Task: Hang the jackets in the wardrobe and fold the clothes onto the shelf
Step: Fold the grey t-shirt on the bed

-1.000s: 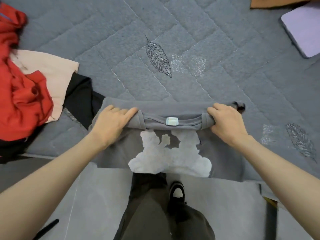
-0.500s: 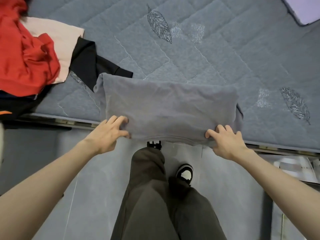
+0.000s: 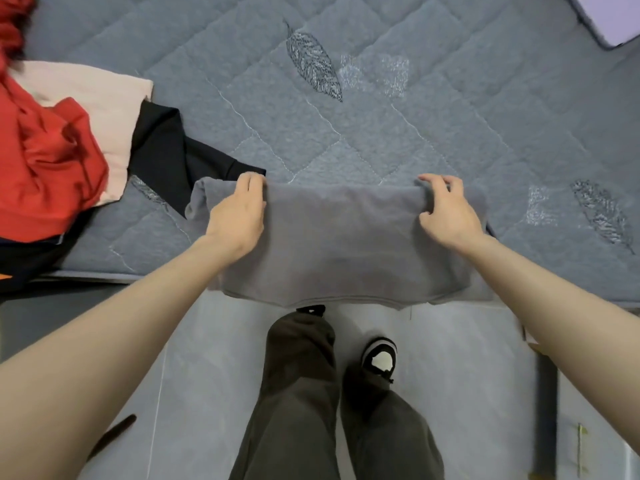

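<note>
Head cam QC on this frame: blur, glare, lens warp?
Head view: soft even light, no glare, no hard shadows; the left hand and right hand on the folded grey sweatshirt read fairly sharp; forearms balloon toward the bottom corners from wide-angle stretch; those corners smear, while the quilted grey bed cover is crisp.

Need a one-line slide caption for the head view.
Left hand and right hand hold the far edge of a folded grey shirt on the bed, beside a clothes pile.
</note>
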Tool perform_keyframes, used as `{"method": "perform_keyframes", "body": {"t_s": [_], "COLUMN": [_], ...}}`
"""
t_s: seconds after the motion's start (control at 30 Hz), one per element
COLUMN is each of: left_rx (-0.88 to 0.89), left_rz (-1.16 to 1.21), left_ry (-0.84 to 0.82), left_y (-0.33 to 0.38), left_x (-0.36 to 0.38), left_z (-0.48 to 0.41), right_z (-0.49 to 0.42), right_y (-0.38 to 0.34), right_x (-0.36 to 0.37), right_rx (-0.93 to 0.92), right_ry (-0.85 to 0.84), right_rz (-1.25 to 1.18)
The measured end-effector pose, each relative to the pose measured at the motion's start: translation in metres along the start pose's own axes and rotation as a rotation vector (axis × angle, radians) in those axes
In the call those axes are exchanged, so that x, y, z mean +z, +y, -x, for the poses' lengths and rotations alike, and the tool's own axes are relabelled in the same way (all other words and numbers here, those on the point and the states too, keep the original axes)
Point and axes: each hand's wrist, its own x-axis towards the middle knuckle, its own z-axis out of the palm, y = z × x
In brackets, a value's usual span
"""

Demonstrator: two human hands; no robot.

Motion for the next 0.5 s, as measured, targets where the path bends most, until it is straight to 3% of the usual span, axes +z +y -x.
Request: {"method": "perform_keyframes", "body": {"t_s": [0.2, 0.5], "left_rx": [-0.035, -0.018], "left_rz": [-0.200, -0.228], "left_ry": [-0.187, -0.276], "left_y": [-0.007, 0.002], "left_x": [-0.010, -0.060], "left_z": [-0.024, -0.055], "right_z": [-0.030, -0.038], "right_y": [-0.003, -0.010], "right_x": [-0.003, -0.040], "right_rx": [0.078, 0.171], "right_ry": [-0.151, -0.030], "right_rz": [0.164, 0.093]}}
